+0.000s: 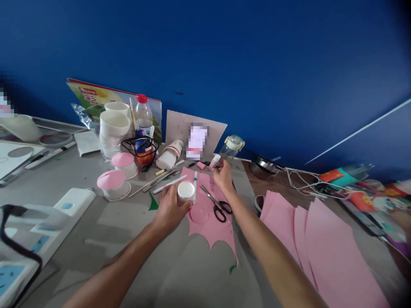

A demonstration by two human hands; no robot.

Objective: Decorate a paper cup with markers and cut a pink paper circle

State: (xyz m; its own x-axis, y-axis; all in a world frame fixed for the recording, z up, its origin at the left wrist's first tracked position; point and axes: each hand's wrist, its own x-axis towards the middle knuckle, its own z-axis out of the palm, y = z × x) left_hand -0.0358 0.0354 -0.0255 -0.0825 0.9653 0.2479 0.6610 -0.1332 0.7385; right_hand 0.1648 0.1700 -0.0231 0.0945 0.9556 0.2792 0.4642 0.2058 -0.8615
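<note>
My left hand [170, 206] is wrapped round a small white paper cup [186, 191], held over the left edge of a cut pink sheet [210, 235]. Farther back, my right hand [222, 174] has its fingers closed on a white glue stick [214, 161]. Between the hands, black-handled scissors [220, 209] lie on the pink sheet with their blades pointing to the back left. A pink paper circle [199, 214] rests just right of my left hand, and a white marker [195, 187] lies beside the cup.
Two pink-topped cups [111, 182] stand at the left, in front of stacked paper cups [114, 128] and a red-capped bottle [143, 112]. A glass jar [231, 147] is behind my right hand. Pink sheets [334, 248] lie at the right. A phone [197, 141] leans at the back.
</note>
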